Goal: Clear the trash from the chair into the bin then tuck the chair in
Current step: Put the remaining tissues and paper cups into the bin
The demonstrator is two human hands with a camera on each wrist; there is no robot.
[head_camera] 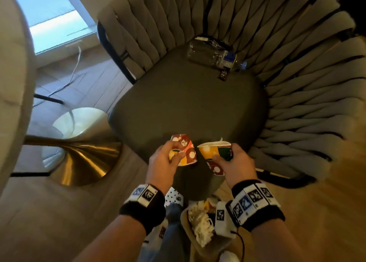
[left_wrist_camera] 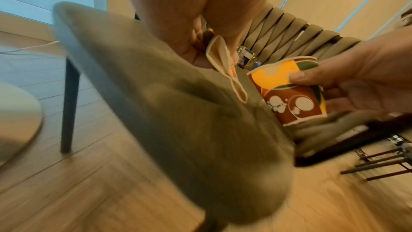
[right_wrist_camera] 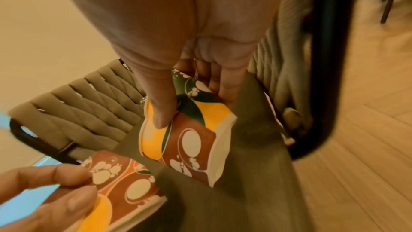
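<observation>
Over the front edge of the grey chair seat (head_camera: 188, 107), each of my hands holds a crushed paper cup patterned in red, orange and green. My left hand (head_camera: 168, 160) grips one cup (head_camera: 188, 152), flattened between thumb and fingers (right_wrist_camera: 67, 198). My right hand (head_camera: 231, 162) grips the other cup (head_camera: 213, 154), thumb (right_wrist_camera: 162, 110) pressed on its side (right_wrist_camera: 189, 140). An empty clear plastic bottle (head_camera: 213, 55) with a blue label lies at the back of the seat, next to a small dark wrapper (head_camera: 222, 76). The bin (head_camera: 200, 232), holding crumpled paper, stands below my wrists.
A woven grey backrest (head_camera: 297, 83) wraps the seat on the right and back. A table with a gold pedestal base (head_camera: 79, 158) stands to the left, and a white cable (head_camera: 75, 69) trails on the wooden floor. Dark chair legs (left_wrist_camera: 383, 163) show at the right.
</observation>
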